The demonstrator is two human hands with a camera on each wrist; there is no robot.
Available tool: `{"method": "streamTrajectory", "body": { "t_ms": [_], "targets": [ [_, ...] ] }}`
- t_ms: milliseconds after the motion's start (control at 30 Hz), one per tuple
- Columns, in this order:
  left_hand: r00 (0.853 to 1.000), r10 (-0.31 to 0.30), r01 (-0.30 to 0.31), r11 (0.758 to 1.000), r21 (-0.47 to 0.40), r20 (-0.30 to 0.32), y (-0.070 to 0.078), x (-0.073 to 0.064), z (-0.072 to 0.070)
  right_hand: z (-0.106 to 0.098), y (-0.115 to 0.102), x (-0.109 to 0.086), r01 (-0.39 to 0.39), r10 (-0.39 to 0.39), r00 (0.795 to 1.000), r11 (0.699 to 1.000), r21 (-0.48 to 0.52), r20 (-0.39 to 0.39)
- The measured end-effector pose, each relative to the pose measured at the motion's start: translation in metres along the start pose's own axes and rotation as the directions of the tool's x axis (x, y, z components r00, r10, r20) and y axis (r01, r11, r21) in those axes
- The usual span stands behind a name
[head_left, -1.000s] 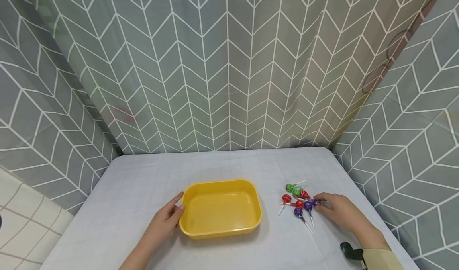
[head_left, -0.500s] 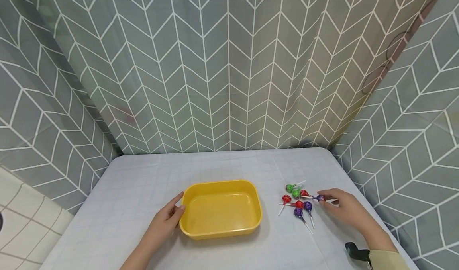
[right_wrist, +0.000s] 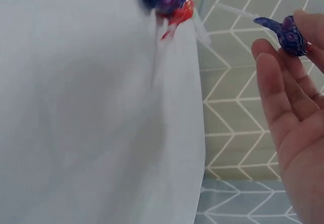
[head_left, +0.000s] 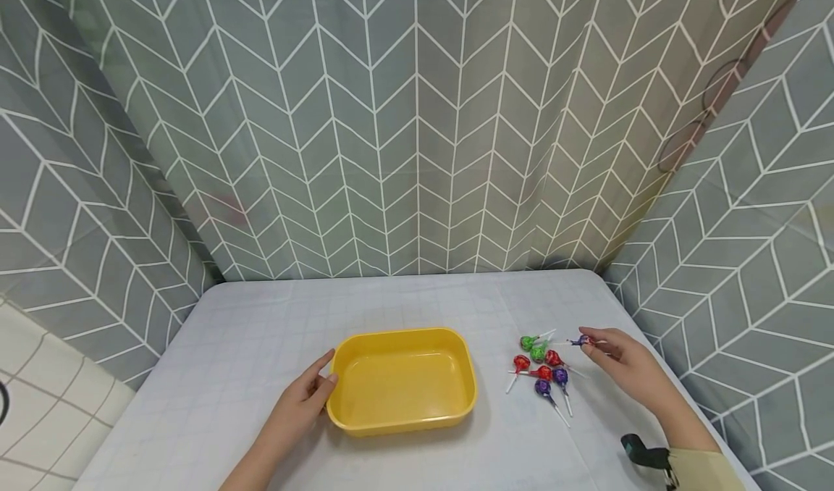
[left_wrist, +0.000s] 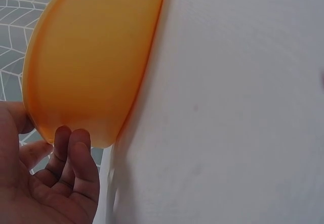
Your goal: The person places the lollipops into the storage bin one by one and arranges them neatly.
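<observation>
Between the thumb and fingers of my right hand [head_left: 622,366] is a purple-wrapped lollipop [head_left: 585,341], its white stick pointing left. The right wrist view shows the wrapped head of this lollipop [right_wrist: 291,35] at the fingertips, raised off the table. Just left of that hand lies a loose group of lollipops: two green ones [head_left: 538,353], three red ones [head_left: 520,363] and two purple ones [head_left: 542,387]. My left hand [head_left: 301,397] holds the left end of a yellow rectangular tray [head_left: 400,382], thumb at the rim; the left wrist view shows fingers against the tray's end [left_wrist: 91,67].
A white cloth covers the table [head_left: 260,332]. Grey curtains [head_left: 417,129] with white chevron lines hang behind it and along both sides. A dark device [head_left: 641,451] is strapped to my right wrist beside a beige sleeve [head_left: 704,469].
My right hand has picked the purple lollipop out of the group and lifted it up and slightly right, uncovering a red one's stick. The left hand and tray stay put.
</observation>
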State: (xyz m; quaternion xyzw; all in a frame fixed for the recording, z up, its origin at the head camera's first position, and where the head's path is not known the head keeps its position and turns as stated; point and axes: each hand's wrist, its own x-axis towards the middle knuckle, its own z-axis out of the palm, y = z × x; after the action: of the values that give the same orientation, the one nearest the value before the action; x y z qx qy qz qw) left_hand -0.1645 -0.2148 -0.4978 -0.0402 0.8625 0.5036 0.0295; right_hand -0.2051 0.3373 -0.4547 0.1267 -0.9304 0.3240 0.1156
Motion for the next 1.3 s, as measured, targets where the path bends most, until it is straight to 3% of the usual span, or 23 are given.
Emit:
{"method": "streamTrajectory", "body": {
  "t_ms": [200, 467, 867, 1067, 1300],
  "targets": [
    [1.000, -0.004, 0.004, 1.000, -0.012, -0.001, 0.001, -0.001, 0.000, -0.001, -0.009, 0.003, -0.108, 0.102, 0.993, 0.987, 0.120, 0.053],
    [1.000, -0.003, 0.003, 1.000, -0.014, -0.006, 0.001, -0.001, 0.001, -0.001, -0.030, 0.010, -0.219, 0.189, 0.972, 0.940, 0.260, 0.137],
    [1.000, -0.010, 0.010, 1.000, -0.016, -0.010, 0.001, 0.000, 0.003, 0.018, -0.038, 0.019, -0.262, 0.194, 0.958, 0.889, 0.376, 0.210],
    [1.000, -0.005, 0.005, 1.000, -0.011, -0.009, 0.001, -0.001, 0.003, 0.023, -0.052, 0.025, -0.283, 0.207, 0.950, 0.885, 0.370, 0.232],
    [1.000, -0.008, 0.008, 1.000, -0.017, -0.008, 0.000, -0.001, 0.002, 0.027, -0.061, 0.033, -0.257, 0.178, 0.956, 0.893, 0.371, 0.233]
  ]
}}
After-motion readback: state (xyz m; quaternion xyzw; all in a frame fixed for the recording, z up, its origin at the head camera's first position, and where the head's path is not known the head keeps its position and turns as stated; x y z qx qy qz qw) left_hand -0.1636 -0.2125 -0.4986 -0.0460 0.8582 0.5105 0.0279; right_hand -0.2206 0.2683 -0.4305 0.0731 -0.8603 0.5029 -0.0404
